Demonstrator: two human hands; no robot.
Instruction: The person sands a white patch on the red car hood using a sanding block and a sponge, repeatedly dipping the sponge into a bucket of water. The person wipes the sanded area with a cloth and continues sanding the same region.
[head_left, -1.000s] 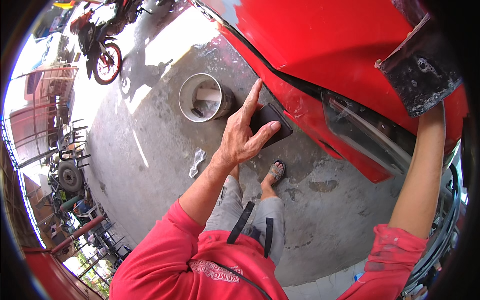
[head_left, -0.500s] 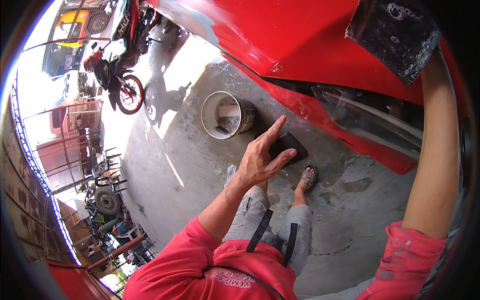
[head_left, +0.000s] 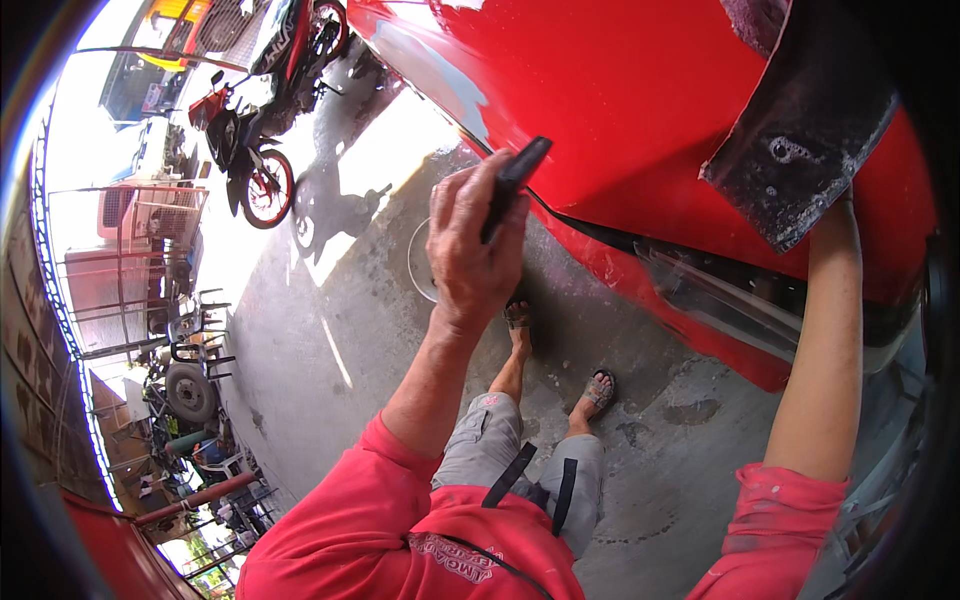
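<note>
My left hand (head_left: 468, 245) is raised beside the front of a red car (head_left: 600, 90), its fingers closed round a flat black block (head_left: 519, 180) that looks like a rubber sanding block. Over the car's panel, my right hand is almost wholly covered by a dark, wet-looking sheet of sandpaper (head_left: 815, 135); only the wrist and forearm show below it. The sheet follows that hand, with pale wet spots on its surface. A purplish patch (head_left: 755, 22) shows at the sheet's upper edge; I cannot make out what it is.
A headlight (head_left: 715, 285) lies along the car's edge. Behind my left hand, a bucket (head_left: 420, 262) stands mostly hidden on the concrete floor (head_left: 310, 340). Motorcycles (head_left: 245, 150) stand at the upper left. A loose tyre (head_left: 189, 392) and clutter line the left side.
My left hand has risen and closed round the black block, now tilted upright, and covers much of the bucket. My right hand and the sandpaper have shifted slightly lower in view.
</note>
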